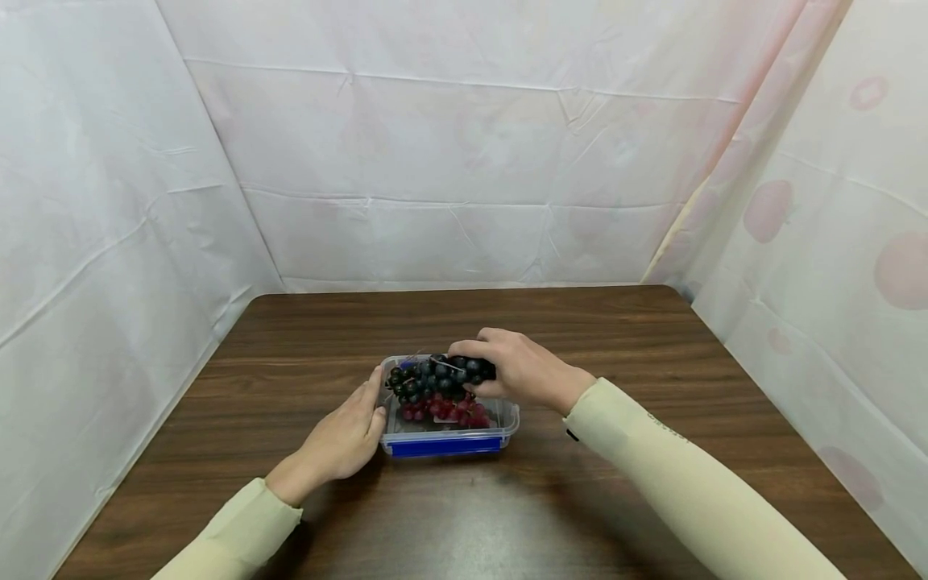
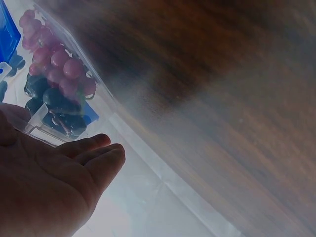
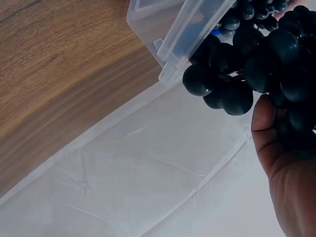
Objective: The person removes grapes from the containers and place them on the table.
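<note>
One clear container sits on the bench, red grapes inside. At its far side, the right hand has its fingers clamped on dark grapes; the left hand rests straight fingers against its left wall. Only the head view takes in the whole container. The right wrist view cuts off the right hand, most of its fingers hidden.

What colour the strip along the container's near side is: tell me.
The strip is deep blue, seen best in the head view.
</note>
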`<action>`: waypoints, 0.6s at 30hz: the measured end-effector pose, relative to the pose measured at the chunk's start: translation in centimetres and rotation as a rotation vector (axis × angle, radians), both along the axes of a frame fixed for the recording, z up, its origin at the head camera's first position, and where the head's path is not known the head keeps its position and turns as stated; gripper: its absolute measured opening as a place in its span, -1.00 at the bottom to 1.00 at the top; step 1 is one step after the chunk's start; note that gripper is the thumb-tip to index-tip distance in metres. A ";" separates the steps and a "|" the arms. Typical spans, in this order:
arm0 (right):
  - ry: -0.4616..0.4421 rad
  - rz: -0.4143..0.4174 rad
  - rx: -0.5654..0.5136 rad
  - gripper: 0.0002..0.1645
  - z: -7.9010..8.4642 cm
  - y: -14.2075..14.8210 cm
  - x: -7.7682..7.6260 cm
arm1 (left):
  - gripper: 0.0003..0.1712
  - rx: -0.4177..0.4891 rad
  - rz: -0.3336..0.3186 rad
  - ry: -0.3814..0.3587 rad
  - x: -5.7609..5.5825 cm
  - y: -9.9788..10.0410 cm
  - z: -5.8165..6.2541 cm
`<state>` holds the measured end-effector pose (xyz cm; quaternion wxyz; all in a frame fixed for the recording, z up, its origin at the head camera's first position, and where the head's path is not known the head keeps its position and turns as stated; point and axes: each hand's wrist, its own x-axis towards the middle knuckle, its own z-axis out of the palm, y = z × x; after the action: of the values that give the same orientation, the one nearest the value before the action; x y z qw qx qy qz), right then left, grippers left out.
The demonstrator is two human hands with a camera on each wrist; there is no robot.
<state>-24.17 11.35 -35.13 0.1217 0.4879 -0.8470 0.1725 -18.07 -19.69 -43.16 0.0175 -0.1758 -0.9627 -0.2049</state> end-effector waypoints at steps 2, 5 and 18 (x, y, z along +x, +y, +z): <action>0.008 -0.005 -0.012 -0.37 0.1 0.1 0.0 | -0.24 0.000 0.001 0.000 0.0 0.0 0.0; 0.015 -0.014 -0.021 -0.36 0.3 0.2 0.0 | -0.24 0.001 0.003 0.001 0.1 0.0 0.0; 0.058 -0.065 -0.071 -0.40 1.0 1.1 -0.3 | -0.24 0.006 0.004 -0.004 0.1 0.2 0.1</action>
<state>-24.49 12.49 -34.13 0.1687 0.4604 -0.8519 0.1841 -17.94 -19.49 -43.03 0.0168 -0.1735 -0.9625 -0.2080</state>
